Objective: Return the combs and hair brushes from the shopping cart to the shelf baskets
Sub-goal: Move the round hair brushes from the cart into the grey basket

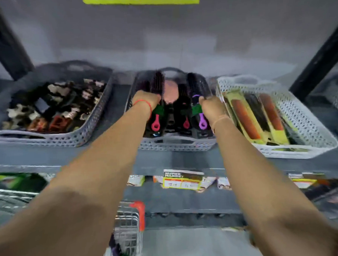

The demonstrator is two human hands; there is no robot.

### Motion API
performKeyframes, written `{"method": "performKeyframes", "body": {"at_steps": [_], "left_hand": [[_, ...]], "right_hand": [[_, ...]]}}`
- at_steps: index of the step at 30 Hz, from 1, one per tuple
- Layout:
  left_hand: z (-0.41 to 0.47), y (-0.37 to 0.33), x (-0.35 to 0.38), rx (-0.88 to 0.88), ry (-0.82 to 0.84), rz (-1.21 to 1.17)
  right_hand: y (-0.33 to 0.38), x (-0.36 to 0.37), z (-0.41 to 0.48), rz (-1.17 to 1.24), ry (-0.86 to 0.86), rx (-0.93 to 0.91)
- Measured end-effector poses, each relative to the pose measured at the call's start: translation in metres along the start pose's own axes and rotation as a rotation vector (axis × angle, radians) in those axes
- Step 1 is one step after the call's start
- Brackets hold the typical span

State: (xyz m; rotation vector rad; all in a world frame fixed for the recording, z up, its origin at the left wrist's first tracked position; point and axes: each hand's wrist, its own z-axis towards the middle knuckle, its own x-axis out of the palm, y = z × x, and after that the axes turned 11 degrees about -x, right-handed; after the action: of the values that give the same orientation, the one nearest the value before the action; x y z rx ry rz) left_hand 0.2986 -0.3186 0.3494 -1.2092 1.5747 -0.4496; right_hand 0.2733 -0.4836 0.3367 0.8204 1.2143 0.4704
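Two bare forearms fill the lower half of the frame, reaching up and away toward a grey shelf [185,162]. Between them at bottom centre is a corner of the wire shopping cart [128,233] with a red plastic corner piece; something dark with purple and green lies inside it, too blurred to name.

Left hand [146,100], red string at the wrist, is closed around a hair brush with dark bristles and a pink handle [156,113]; bristle head sticks up past the fingers, pink loop end hangs below the wrist. Right hand [212,106], pale band at the wrist, is closed on a second hair brush with a purple handle [199,114], thumb and fingers pinching near its green label. Both brushes sit in the middle grey basket [176,144], centre of frame, with another pink-handled brush [184,111] between them and a pinkish round item behind, blurred.

Left of centre, a wider grey basket [67,138] holds a heap of hair clips [53,106] in black, white and brown. Right of centre, a white perforated basket [304,120] holds packaged combs [259,117] on yellow-green cards, orange-brown and black, lying side by side.

On the shelf edge below, a yellow price tag [181,181] with blurred print. Top of frame, a yellow-bordered sign [142,0] on the grey wall. Whole view is motion-blurred.
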Motion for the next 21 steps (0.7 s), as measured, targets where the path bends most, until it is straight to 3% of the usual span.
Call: {"method": "performKeyframes", "body": {"at_steps": [5, 11, 13, 15, 18, 21], "left_hand": [[-0.005, 0.013, 0.010, 0.039, -0.221, 0.294], [-0.016, 0.019, 0.003, 0.144, -0.248, 0.356], [-0.022, 0.028, -0.019, 0.206, -0.278, 0.163], [-0.028, 0.046, -0.051, 0.277, -0.367, -0.136], [-0.031, 0.104, -0.111, 0.251, -0.515, -0.574], [-0.039, 0.186, -0.160, 0.081, -0.766, -0.737]], "right_hand": [[-0.012, 0.013, -0.001, -0.127, 0.121, 0.001], [-0.007, 0.010, -0.012, -0.447, 0.128, -0.080], [0.011, 0.010, -0.020, -0.569, 0.057, -0.163], [0.041, 0.017, -0.034, -0.531, -0.050, -0.333], [0.099, 0.058, -0.069, -0.238, -0.109, -0.601], [0.148, 0.126, -0.133, 0.213, -0.086, -0.882]]}}
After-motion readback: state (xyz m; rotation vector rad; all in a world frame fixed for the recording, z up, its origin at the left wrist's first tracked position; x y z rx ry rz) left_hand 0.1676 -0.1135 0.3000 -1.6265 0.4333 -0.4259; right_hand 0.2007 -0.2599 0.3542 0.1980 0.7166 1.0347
